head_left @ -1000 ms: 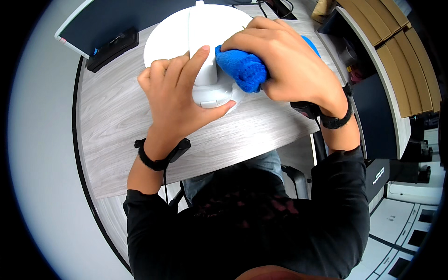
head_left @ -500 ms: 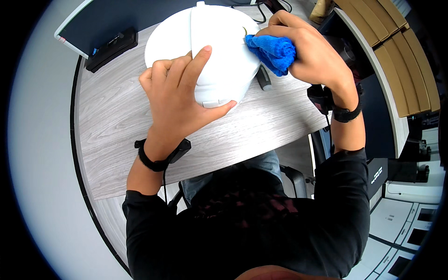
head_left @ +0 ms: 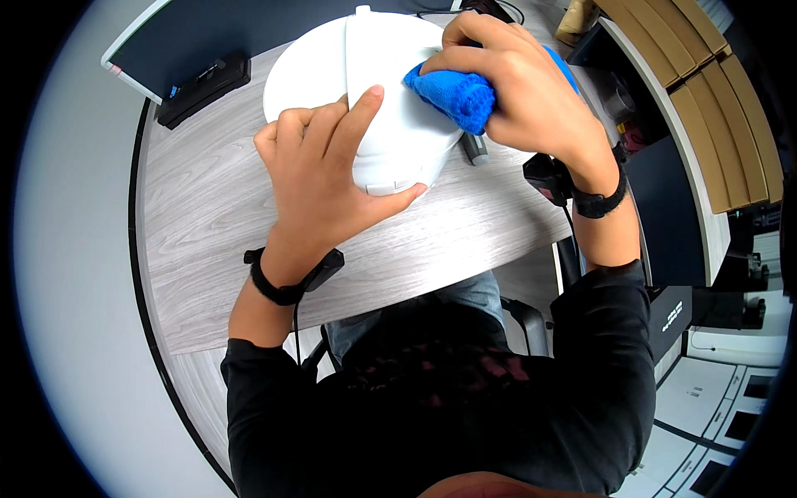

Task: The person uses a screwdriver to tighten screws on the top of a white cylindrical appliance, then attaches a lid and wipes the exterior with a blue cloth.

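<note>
A large white rounded thing (head_left: 311, 70) with a raised band across its top stands on the desk; I cannot tell its exact kind. My left hand (head_left: 320, 166) grips its near left side, thumb at the near edge and fingers spread over the top. On its right side my right hand (head_left: 531, 91) presses a bunched blue cloth (head_left: 461, 95) against the white surface. The right fingertips are partly hidden behind the cloth and hand. A grey stick-shaped thing (head_left: 475, 149) lies just right of the white thing, partly covered by the cloth.
The wood-grain desk (head_left: 207, 224) has a dark partition (head_left: 224, 41) along its back. A black case (head_left: 203, 90) lies at the back left. To the right stand brown cardboard boxes (head_left: 714, 124) on a shelf and a clear cup (head_left: 616, 101).
My right hand has moved left with the blue cloth, farther over the white thing. A green mark seen there before is now out of sight. My left hand keeps its hold.
</note>
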`<state>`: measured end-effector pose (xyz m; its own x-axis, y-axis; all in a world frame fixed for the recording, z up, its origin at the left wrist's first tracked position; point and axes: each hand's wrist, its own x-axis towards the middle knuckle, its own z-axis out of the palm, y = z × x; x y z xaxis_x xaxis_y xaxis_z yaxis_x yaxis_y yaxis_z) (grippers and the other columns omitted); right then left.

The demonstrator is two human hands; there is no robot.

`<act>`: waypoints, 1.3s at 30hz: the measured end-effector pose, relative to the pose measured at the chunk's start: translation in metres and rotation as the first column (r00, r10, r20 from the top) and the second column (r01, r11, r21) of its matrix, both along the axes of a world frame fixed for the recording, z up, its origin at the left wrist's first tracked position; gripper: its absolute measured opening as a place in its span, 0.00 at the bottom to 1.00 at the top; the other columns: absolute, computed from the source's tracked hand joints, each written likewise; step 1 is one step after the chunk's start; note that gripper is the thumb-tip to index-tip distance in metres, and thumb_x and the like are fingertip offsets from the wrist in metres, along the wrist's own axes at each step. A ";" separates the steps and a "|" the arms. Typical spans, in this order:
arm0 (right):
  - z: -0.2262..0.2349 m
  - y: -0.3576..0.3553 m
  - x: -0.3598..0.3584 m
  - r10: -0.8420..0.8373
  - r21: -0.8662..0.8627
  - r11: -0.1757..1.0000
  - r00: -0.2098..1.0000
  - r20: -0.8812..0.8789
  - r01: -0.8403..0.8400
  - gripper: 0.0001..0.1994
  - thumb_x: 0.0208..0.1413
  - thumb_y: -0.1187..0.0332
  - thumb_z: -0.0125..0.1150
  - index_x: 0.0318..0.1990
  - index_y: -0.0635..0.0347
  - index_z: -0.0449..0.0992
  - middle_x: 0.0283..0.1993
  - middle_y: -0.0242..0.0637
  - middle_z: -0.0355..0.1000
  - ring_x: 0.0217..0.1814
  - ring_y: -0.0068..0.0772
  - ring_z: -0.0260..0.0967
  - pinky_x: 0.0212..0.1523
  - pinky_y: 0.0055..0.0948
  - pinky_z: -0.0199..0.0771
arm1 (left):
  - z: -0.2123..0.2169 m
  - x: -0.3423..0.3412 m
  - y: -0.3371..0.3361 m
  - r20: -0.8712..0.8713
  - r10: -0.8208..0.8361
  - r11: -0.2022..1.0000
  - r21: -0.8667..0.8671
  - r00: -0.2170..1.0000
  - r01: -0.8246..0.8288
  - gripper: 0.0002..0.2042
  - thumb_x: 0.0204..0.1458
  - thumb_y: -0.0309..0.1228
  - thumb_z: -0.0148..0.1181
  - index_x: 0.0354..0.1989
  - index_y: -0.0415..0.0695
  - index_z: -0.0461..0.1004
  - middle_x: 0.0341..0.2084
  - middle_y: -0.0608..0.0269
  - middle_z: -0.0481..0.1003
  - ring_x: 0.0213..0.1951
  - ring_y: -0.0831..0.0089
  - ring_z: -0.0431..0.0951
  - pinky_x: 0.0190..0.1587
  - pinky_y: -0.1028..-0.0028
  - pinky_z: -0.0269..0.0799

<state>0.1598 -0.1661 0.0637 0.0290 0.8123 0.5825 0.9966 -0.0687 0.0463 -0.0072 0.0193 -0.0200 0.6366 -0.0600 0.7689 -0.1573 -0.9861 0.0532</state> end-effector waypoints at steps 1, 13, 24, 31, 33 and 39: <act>-0.001 0.003 0.005 -0.007 -0.003 1.000 1.000 -0.006 0.007 0.20 0.36 0.78 0.65 0.43 0.56 0.83 0.40 0.39 0.73 0.45 0.46 0.73 0.43 0.39 0.71 | 0.000 0.000 0.000 0.000 -0.004 1.000 0.000 1.000 0.004 0.52 0.28 0.59 0.80 0.67 0.54 0.66 0.47 0.72 0.75 0.48 0.69 0.64 0.50 0.62 0.49; -0.009 0.013 0.073 -0.032 -0.001 0.999 0.884 -0.466 0.036 0.19 0.41 0.78 0.58 0.44 0.64 0.80 0.45 0.52 0.76 0.49 0.51 0.74 0.52 0.38 0.72 | 0.011 -0.010 0.000 -0.139 -0.040 0.999 -0.033 0.989 0.036 0.51 0.31 0.53 0.80 0.68 0.51 0.64 0.53 0.63 0.73 0.58 0.60 0.64 0.57 0.56 0.50; -0.041 -0.035 0.020 -0.016 0.101 0.994 0.963 -0.270 0.045 0.28 0.32 0.79 0.63 0.50 0.56 0.81 0.44 0.42 0.73 0.48 0.50 0.73 0.49 0.38 0.74 | 0.013 -0.013 0.002 -0.159 -0.059 0.998 -0.034 0.986 0.054 0.52 0.28 0.50 0.82 0.68 0.49 0.64 0.62 0.59 0.71 0.65 0.55 0.65 0.63 0.54 0.51; -0.062 -0.027 -0.027 -0.038 0.261 0.962 0.988 -0.146 0.076 0.30 0.30 0.76 0.71 0.49 0.49 0.79 0.48 0.43 0.69 0.50 0.50 0.68 0.49 0.41 0.69 | 0.012 -0.009 0.002 -0.095 -0.064 0.998 -0.016 0.993 0.063 0.52 0.24 0.50 0.83 0.66 0.50 0.68 0.57 0.62 0.75 0.61 0.58 0.70 0.60 0.58 0.54; -0.065 -0.023 -0.036 -0.025 0.291 0.955 0.991 -0.131 0.063 0.27 0.32 0.71 0.75 0.48 0.48 0.79 0.46 0.41 0.69 0.49 0.48 0.67 0.47 0.40 0.68 | 0.010 -0.007 0.000 -0.074 -0.035 0.999 -0.004 0.997 0.035 0.52 0.24 0.49 0.84 0.66 0.51 0.68 0.57 0.62 0.75 0.59 0.60 0.71 0.59 0.58 0.54; -0.079 -0.014 -0.052 0.104 0.361 0.932 0.979 -0.175 -0.034 0.23 0.36 0.66 0.75 0.46 0.47 0.81 0.45 0.38 0.69 0.47 0.43 0.68 0.44 0.38 0.66 | 0.003 0.002 -0.002 0.027 -0.038 0.999 -0.014 0.999 0.038 0.53 0.18 0.50 0.85 0.64 0.53 0.71 0.46 0.64 0.77 0.55 0.60 0.71 0.53 0.59 0.54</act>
